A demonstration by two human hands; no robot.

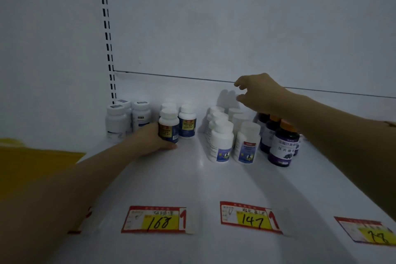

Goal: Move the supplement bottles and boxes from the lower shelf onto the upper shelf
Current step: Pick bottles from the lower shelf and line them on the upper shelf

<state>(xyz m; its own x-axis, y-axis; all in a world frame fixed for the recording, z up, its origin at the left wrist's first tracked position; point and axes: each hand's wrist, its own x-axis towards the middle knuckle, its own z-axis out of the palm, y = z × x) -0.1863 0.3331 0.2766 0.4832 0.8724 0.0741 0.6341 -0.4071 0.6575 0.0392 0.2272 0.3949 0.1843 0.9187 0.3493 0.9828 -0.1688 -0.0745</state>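
My left hand (150, 139) grips a white-capped bottle with a dark blue and yellow label (168, 126), standing on the white shelf (192, 178). Two more bottles of that kind (187, 121) stand just behind and to its right. My right hand (257, 92) hovers open, fingers curled, above the back of a double row of white bottles (221, 141). Right of them stand dark purple bottles with orange caps (282, 146). Three pale white bottles (116, 122) sit at the far left by the upright.
Red and yellow price tags reading 168 (157, 219) and 147 (249, 216) lie along the shelf's front edge, a third (368, 230) at the right. A slotted upright (107, 32) runs up the back panel. A yellow surface (32, 163) lies at the left.
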